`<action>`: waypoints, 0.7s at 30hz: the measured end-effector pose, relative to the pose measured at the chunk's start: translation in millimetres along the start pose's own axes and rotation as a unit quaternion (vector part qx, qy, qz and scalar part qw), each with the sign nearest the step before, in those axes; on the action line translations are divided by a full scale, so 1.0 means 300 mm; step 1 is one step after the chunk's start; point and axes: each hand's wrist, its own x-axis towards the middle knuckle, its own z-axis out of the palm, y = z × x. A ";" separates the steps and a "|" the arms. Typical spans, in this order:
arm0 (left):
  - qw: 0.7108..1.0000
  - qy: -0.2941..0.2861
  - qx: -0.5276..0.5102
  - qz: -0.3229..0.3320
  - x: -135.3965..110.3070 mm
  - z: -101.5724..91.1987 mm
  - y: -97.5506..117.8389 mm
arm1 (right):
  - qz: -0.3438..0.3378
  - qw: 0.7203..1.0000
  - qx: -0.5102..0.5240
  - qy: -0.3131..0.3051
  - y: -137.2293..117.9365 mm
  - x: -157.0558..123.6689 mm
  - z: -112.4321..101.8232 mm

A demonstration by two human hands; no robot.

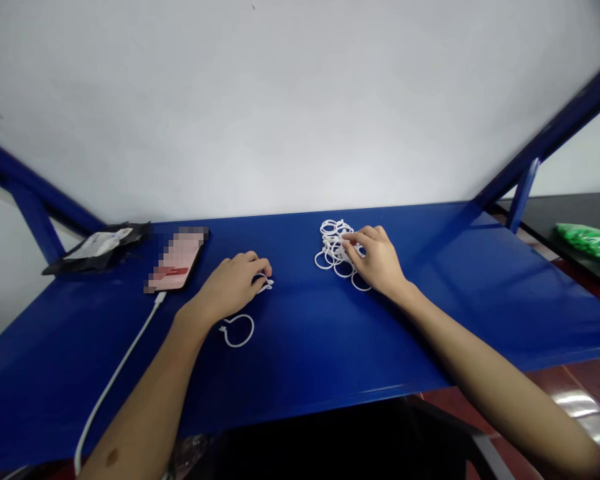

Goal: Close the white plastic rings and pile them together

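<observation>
My left hand [237,283] is curled over the left middle of the blue table, with thumb and forefinger closed on a thin white plastic loop tie [270,285]. The hand partly hides that loop. Below it, a second white loop tie [253,327] lies flat on the tabletop. My right hand [375,257] reaches into a tangled pile of white loop ties [330,248] nearer the wall. Its thumb and forefinger are pinched together on a loop at the pile's right side, and the fingers cover part of the pile.
A phone [180,259] lies at the left with a white charging cable [125,360] running to the table's front edge. Behind it is a black plastic package [100,248] with a white label. Blue frame bars flank the table [300,360]. Green packaging [590,241] rests on a dark surface at right.
</observation>
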 end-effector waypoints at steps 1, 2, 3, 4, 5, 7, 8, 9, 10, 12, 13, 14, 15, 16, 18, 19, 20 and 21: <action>1.000 -0.002 -0.007 0.002 0.003 -0.001 0.009 | 0.002 1.000 -0.002 -0.002 0.002 0.000 0.003; 1.000 0.000 -0.014 0.007 0.006 -0.001 0.017 | 0.004 1.000 -0.002 -0.002 0.004 -0.001 0.005; 1.000 0.008 -0.023 0.012 0.008 0.001 0.023 | 0.004 1.000 -0.001 0.000 0.005 -0.001 0.005; 0.999 0.019 -0.033 0.016 0.009 0.005 0.027 | 0.002 1.000 0.002 0.004 0.004 -0.001 0.003; 0.998 0.031 -0.047 0.017 0.010 0.009 0.030 | 0.000 1.000 0.006 0.009 0.002 -0.001 -0.001; 0.995 0.052 -0.081 0.014 0.010 0.019 0.036 | -0.007 1.000 0.015 0.022 -0.007 -0.002 -0.011; 0.993 0.060 -0.097 0.013 0.010 0.024 0.041 | -0.013 0.999 0.021 0.026 -0.015 -0.003 -0.017; 0.992 0.068 -0.109 0.014 0.009 0.028 0.048 | -0.020 0.999 0.028 0.028 -0.026 -0.006 -0.022; 0.990 0.077 -0.116 0.017 0.009 0.032 0.055 | -0.027 0.999 0.037 0.026 -0.040 -0.010 -0.027; 0.987 0.103 -0.119 0.022 0.009 0.039 0.076 | -0.048 0.997 0.062 0.009 -0.077 -0.023 -0.033; 0.986 0.119 -0.117 0.024 0.009 0.043 0.088 | -0.060 0.995 0.078 -0.007 -0.098 -0.031 -0.033; 0.984 0.138 -0.113 0.026 0.009 0.048 0.101 | -0.071 0.992 0.097 -0.027 -0.120 -0.041 -0.033; 0.981 0.159 -0.108 0.029 0.009 0.055 0.114 | -0.077 0.989 0.117 -0.049 -0.142 -0.051 -0.031; 0.978 0.180 -0.103 0.033 0.008 0.063 0.127 | -0.077 0.985 0.137 -0.072 -0.161 -0.061 -0.029; 0.969 0.219 -0.101 0.046 0.005 0.079 0.153 | -0.061 0.977 0.172 -0.111 -0.191 -0.077 -0.022; 0.965 0.234 -0.105 0.053 0.003 0.085 0.165 | -0.048 0.974 0.184 -0.122 -0.199 -0.084 -0.018; 0.961 0.244 -0.115 0.060 0.001 0.091 0.176 | -0.036 0.972 0.192 -0.131 -0.203 -0.088 -0.014; 0.958 0.248 -0.129 0.067 -0.002 0.093 0.185 | -0.026 0.970 0.198 -0.136 -0.202 -0.090 -0.010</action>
